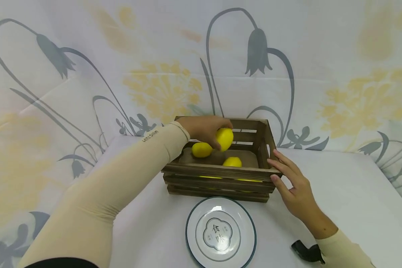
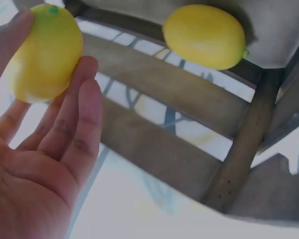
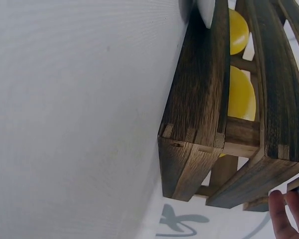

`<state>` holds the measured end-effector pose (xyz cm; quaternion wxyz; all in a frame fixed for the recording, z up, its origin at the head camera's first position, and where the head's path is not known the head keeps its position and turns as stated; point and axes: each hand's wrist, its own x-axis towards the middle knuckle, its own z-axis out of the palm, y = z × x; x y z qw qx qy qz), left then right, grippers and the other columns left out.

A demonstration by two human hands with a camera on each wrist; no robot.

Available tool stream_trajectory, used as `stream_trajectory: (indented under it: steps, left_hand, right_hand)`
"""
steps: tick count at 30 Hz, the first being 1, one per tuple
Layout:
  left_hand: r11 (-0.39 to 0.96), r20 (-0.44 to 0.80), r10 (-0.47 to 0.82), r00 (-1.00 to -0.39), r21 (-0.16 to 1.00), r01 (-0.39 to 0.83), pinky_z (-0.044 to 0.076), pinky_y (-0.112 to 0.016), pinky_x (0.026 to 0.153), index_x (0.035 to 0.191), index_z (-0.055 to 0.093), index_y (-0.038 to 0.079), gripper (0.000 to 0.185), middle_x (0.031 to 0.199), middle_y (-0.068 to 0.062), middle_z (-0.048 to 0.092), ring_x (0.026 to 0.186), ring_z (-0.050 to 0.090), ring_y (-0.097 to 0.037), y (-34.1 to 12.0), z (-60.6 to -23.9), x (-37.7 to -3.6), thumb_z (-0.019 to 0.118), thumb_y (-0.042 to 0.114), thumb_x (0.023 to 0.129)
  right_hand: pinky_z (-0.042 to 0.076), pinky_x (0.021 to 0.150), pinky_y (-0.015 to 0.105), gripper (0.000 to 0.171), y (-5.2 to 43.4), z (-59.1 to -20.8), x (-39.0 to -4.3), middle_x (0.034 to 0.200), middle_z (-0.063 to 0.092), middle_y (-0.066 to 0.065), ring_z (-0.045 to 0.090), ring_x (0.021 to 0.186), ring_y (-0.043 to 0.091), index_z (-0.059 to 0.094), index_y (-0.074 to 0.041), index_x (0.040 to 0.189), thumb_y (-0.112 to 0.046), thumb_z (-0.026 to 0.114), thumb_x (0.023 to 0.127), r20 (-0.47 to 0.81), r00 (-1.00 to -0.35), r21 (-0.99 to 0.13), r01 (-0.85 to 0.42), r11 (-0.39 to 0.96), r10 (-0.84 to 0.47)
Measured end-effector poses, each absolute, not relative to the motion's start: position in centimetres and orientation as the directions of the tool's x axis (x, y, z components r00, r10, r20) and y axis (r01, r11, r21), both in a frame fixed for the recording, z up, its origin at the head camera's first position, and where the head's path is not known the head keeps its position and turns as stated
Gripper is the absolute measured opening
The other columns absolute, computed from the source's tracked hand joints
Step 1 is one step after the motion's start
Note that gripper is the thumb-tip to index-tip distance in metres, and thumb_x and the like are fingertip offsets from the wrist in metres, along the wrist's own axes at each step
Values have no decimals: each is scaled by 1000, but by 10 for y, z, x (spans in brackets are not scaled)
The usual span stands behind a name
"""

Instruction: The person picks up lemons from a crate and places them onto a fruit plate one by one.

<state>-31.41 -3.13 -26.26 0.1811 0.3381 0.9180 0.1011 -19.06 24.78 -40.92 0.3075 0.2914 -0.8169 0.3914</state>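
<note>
My left hand [image 1: 206, 128] holds a yellow lemon [image 1: 225, 139] between thumb and fingers, inside the wooden crate [image 1: 221, 172] and just above its floor. In the left wrist view the same lemon [image 2: 47, 55] shows a green tip, with the fingers around its side. A second lemon [image 1: 202, 149] lies to the left in the crate, and another lemon [image 1: 232, 162] sits near its front wall. Against the crate's right end rests my right hand [image 1: 293, 190], its fairly straight fingers touching the rim and corner. In the right wrist view two fingertips [image 3: 284, 211] appear beside the slats.
A round white plate [image 1: 217, 234] with a dark rim and printed characters lies in front of the crate. A black curved object [image 1: 306, 251] is by the right wrist. Behind the white tabletop [image 1: 348, 186] hangs a flower-patterned cloth [image 1: 174, 48].
</note>
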Motion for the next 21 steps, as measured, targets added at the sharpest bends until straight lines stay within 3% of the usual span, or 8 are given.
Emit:
stream_trajectory:
  steps: [4,13,21]
  left_hand:
    - [724,-187,663,-725,405,558,49,-32,100,146,43,16,72,134,-5,56,116,56,-19,-38,-258,-310,81,23,84]
    - [631,32,677,-735,489,602,53,-28,96,150,37,14,80,133,-11,58,109,61,-19,-40,-245,-290,82,19,84]
    - [569,164,655,-738,535,624,55,-23,92,152,36,11,82,144,-8,50,114,59,-18,-49,-247,-273,81,17,84]
  right_hand:
    - [28,115,11,39,250,-411,-193,150,50,11,39,144,6,63,-7,133,-7,67,94,735,-636,-453,-720,526,-237]
    - [29,113,9,41,256,-409,-195,152,48,11,38,145,4,62,-6,134,-1,65,93,714,-663,-471,-693,546,-225]
    - [29,112,9,41,255,-409,-198,151,49,11,38,144,4,62,-5,133,-2,67,92,734,-643,-458,-707,539,-219]
